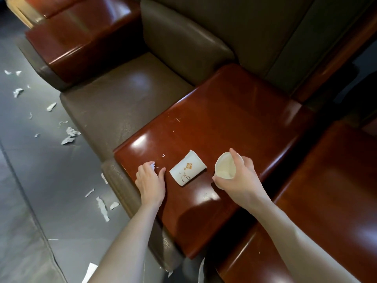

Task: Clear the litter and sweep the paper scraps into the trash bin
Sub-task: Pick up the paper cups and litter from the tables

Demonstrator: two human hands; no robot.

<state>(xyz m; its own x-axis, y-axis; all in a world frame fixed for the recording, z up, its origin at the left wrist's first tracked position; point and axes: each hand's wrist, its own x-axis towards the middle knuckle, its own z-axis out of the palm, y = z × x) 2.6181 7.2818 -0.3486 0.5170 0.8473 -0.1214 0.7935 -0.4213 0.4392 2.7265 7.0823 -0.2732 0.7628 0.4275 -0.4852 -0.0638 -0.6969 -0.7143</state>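
Observation:
A white paper cup with a gold logo [187,168] lies on its side on the glossy red-brown wooden table [224,123]. To its right, my right hand [238,176] grips a second white paper cup [225,165] just above the table, its mouth facing me. On the left, my left hand [150,180] rests on the table near the corner, its fingers curled over small white paper scraps [153,166]. A tiny scrap [163,155] lies just beyond. Torn paper scraps [69,135] litter the grey floor at left. No trash bin is in view.
A brown leather armchair [126,103] stands left of the table, its seat bare. Another wooden table [77,41] sits beyond the chair and a third [326,190] at right. More scraps [103,208] lie on the floor by the armrest.

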